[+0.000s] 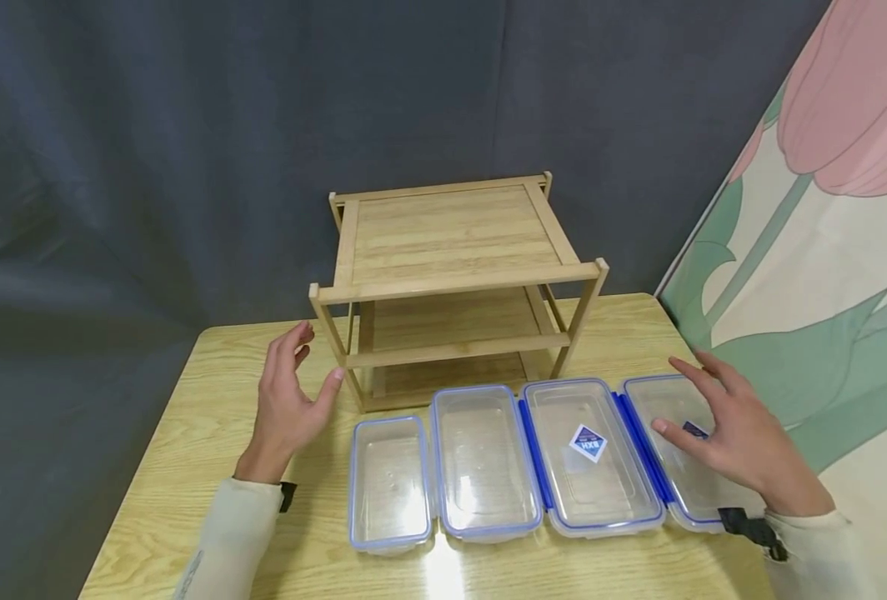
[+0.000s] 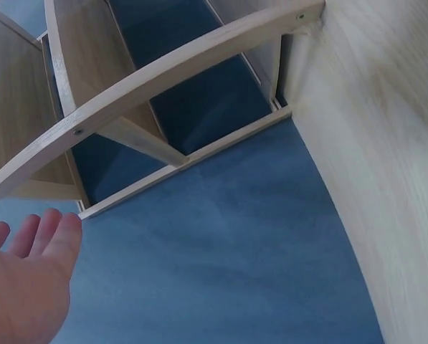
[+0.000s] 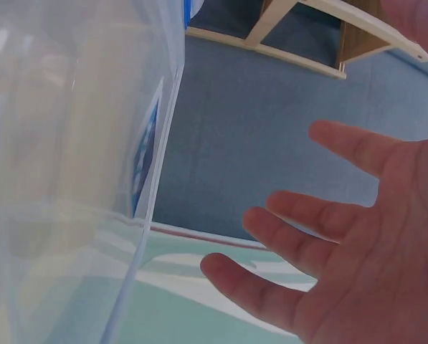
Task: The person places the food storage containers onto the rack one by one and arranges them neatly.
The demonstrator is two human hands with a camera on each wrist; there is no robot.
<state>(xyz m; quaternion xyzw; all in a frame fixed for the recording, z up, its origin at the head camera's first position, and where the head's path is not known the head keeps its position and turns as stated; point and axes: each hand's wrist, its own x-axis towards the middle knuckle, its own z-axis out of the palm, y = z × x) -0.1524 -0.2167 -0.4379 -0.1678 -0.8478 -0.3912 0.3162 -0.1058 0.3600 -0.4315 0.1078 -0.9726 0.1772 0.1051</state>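
Note:
My left hand is held up beside the left front leg of a three-tier wooden rack, fingers loosely bent and holding nothing. In the left wrist view, its fingers show beside the rack's side frame. Over the rightmost clear plastic container, my right hand hovers with spread fingers, partly hiding it. Left of that one stand a clear container with a blue-and-white label, a plain one and a smaller one, all blue-edged. In the right wrist view a container wall is close by.
The containers stand in a row along the rack's front on a light wood table. Behind the rack hangs a dark curtain. A tulip-patterned cloth borders the table on the right.

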